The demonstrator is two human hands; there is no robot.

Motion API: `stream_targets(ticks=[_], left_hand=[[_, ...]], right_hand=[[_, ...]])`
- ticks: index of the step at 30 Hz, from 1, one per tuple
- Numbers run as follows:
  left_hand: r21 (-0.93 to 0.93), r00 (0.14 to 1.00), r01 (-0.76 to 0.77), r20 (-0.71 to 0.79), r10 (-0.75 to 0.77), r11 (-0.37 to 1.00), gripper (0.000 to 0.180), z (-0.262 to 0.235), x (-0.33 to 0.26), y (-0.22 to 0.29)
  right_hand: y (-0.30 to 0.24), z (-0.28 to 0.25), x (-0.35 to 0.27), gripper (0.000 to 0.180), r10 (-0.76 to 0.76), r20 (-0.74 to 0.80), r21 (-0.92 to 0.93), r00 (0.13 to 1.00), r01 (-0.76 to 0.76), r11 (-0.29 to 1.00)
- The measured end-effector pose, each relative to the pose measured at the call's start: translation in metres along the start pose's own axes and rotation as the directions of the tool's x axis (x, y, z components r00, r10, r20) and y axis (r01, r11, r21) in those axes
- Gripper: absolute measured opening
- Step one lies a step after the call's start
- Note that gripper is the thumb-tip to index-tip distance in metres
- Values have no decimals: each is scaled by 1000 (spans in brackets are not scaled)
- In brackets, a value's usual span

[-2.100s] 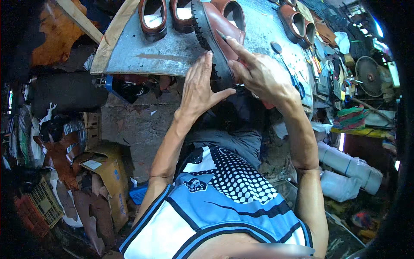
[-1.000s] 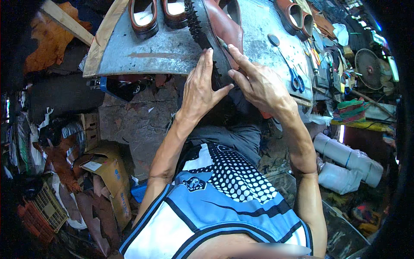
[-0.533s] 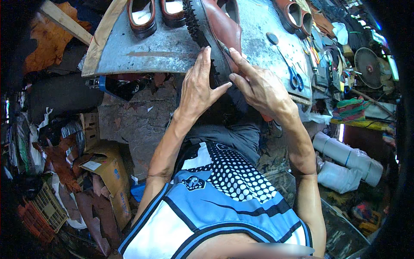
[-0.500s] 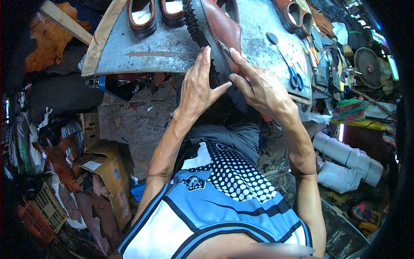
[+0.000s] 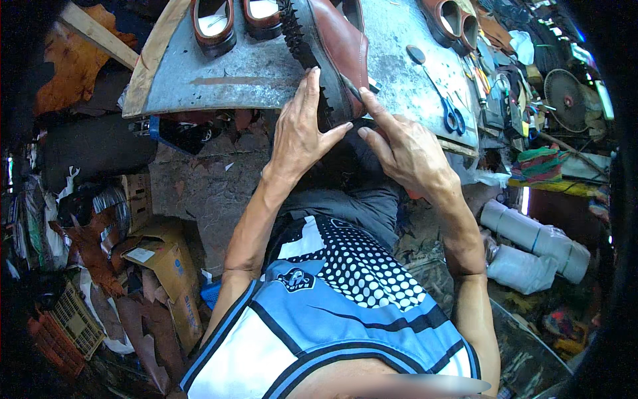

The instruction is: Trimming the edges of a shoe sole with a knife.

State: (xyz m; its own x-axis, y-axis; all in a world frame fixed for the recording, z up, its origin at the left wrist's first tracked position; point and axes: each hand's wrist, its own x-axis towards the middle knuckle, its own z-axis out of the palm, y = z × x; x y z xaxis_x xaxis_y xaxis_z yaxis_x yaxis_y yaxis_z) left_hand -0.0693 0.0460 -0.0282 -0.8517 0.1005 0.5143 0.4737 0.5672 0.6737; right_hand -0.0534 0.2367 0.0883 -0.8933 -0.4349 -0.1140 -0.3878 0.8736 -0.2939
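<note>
Head view: the left hand (image 5: pixel 300 133) lies flat, fingers straight and close together, against the black lugged sole of a brown leather boot (image 5: pixel 335 53) standing tipped on its side at the near edge of the grey metal worktop (image 5: pixel 226 73). The right hand (image 5: pixel 405 146) sits just beside the boot's heel, forefinger stretched up onto the leather, thumb reaching toward the left thumb, other fingers loosely curled. Behind, toward the far left corner, a pair of brown slip-on shoes (image 5: pixel 236 20). Blue-handled scissors (image 5: pixel 454 118) lie near the right edge.
</note>
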Motion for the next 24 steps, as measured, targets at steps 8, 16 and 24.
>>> stream_targets(ticks=[8, 16, 24], left_hand=[[24, 1000, -8, -29, 9, 1000, 109, 0, -1, 1], [17, 1000, -13, -28, 13, 1000, 108, 0, 0, 1], [16, 1000, -1, -27, 2, 1000, 108, 0, 0, 3]], right_hand=[[5, 8, -16, 63, -5, -11, 46, 1000, 5, 999], [10, 17, -8, 62, -27, -88, 185, 996, 43, 982], [3, 18, -12, 62, -8, -84, 190, 996, 24, 981]])
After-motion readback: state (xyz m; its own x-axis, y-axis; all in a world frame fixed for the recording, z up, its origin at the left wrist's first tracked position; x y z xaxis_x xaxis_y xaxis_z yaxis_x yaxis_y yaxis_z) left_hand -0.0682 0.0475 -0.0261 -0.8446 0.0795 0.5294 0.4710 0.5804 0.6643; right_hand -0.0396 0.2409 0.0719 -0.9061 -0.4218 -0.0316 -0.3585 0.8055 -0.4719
